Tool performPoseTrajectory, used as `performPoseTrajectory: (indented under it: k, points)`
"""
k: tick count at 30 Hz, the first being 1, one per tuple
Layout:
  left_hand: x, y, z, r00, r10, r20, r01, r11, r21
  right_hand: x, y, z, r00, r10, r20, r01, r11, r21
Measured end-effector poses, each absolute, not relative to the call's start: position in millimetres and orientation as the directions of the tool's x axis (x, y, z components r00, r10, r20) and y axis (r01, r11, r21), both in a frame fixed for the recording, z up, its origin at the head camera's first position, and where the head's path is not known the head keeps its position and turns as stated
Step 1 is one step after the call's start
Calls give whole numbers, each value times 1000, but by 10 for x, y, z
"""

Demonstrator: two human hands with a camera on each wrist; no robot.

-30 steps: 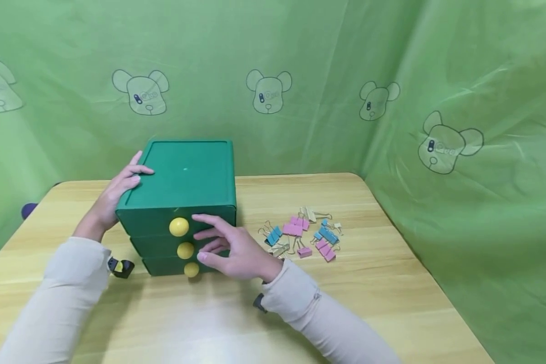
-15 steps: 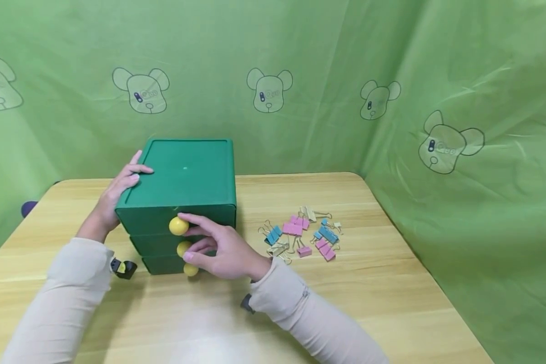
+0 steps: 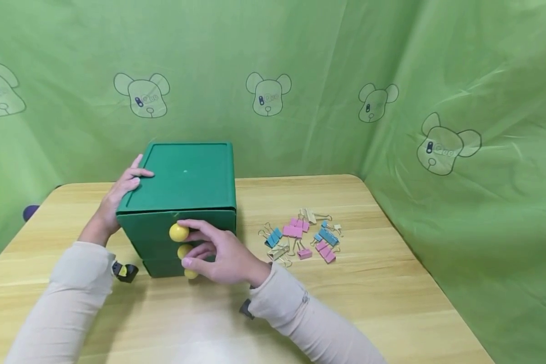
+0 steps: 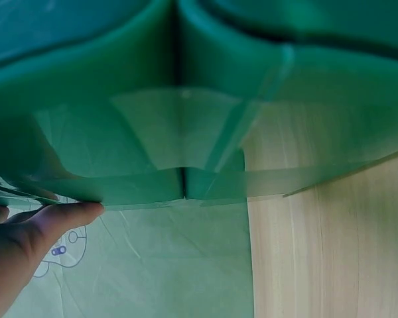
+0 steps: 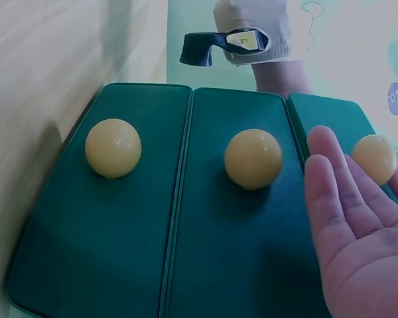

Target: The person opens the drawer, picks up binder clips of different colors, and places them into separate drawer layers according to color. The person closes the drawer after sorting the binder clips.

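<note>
A green three-drawer cabinet [image 3: 186,174] with round yellow knobs stands on the table. Its top drawer [image 3: 150,230] sticks out slightly at the front. My left hand [image 3: 118,194] rests against the cabinet's left side, fingertips over the upper edge; a straight finger lies along the green wall in the left wrist view. With curled fingers my right hand [image 3: 223,255] holds the top knob [image 3: 179,232]. In the right wrist view the bottom knob [image 5: 113,148] and middle knob [image 5: 253,159] are untouched; the fingers partly hide the top drawer.
Right of the cabinet lie several binder clips in pink, blue and cream, among them a pink clip [image 3: 293,231] and a blue clip [image 3: 329,236]. A green curtain [image 3: 318,65] with bear heads surrounds the wooden table [image 3: 368,293].
My right hand has moved left onto the top knob, and the top drawer has come out a little toward me. My left hand stays on the cabinet's side.
</note>
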State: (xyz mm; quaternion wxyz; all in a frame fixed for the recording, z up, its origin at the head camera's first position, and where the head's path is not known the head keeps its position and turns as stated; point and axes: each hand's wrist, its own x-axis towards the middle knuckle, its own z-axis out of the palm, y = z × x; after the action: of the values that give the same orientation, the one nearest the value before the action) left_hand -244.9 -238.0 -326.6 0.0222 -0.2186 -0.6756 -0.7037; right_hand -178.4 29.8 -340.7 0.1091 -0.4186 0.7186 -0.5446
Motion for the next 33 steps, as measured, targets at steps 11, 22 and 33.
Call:
performPoseTrajectory:
  k: [11, 22, 33]
  points:
    - [-2456, -2389, -3254, -908, 261, 328, 326, -51, 944, -1676, 342, -3355, -589, -748, 306, -516, 57, -854]
    - [-2477, -2377, -3270, -913, 222, 341, 346, -19, 938, -1572, 375, -3327, -554, -764, 332, -549, 35, -835]
    - [-2567, -2400, -3285, -912, 206, 354, 368, 32, 929, -1470, 395, -3310, -537, -779, 323, -564, 47, -825]
